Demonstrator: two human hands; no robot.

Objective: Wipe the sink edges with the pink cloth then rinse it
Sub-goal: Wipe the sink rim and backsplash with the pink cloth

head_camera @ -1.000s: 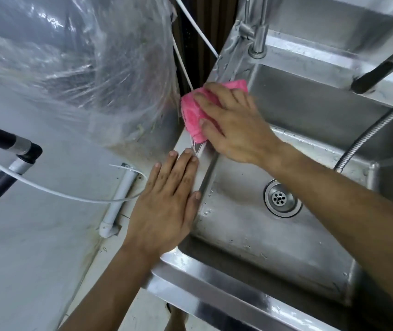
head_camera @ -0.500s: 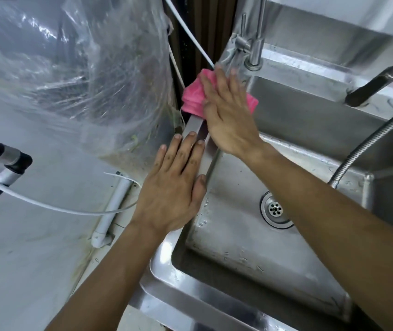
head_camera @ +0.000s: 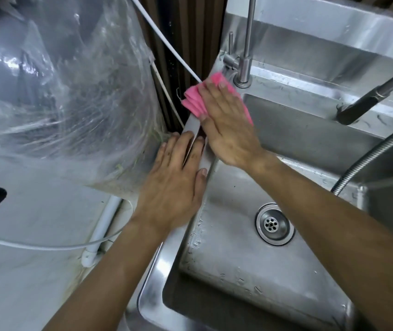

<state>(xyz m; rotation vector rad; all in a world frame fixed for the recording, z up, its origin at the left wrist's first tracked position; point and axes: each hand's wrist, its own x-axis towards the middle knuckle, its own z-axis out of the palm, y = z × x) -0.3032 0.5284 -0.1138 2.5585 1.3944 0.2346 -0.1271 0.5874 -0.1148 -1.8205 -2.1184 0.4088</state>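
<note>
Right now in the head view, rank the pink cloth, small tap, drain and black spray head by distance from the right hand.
1. pink cloth, under the right hand.
2. small tap, just beyond its fingers.
3. drain, on the basin floor.
4. black spray head, far right; close to the drain's rank.

The stainless-steel sink (head_camera: 200,263) carries a folded pink cloth (head_camera: 194,99) on its left rim, near the back corner. A slim steel faucet (head_camera: 244,68) stands upright just beside it.
</note>
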